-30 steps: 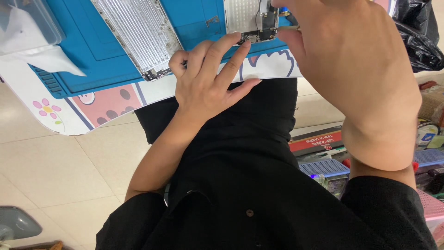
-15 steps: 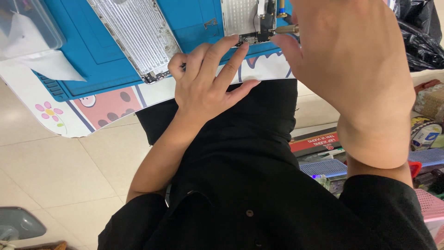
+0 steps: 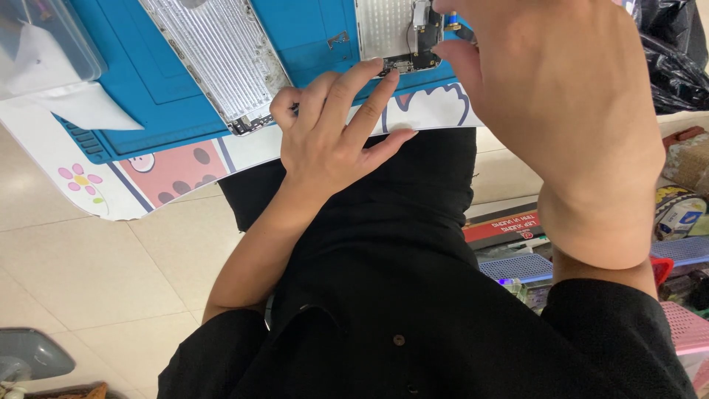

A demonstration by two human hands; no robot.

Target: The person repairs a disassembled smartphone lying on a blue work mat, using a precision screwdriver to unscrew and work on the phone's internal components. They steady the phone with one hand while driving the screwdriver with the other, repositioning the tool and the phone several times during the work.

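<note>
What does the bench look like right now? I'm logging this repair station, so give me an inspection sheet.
Surface: blue work mat over a table cover with cartoon prints.
Job's things: opened device back shell, inner parts exposed, on the mat; a second silver metal panel beside it.
Clutter: clear plastic box and white paper at the mat's far left.
Grippers: left hand rests fingertips on the shell's lower edge; right hand is raised over the shell, whether it holds anything cannot be told.
Cables: nothing seen.
Surroundings: tiled floor; baskets and boxes on the right; black bag.
</note>
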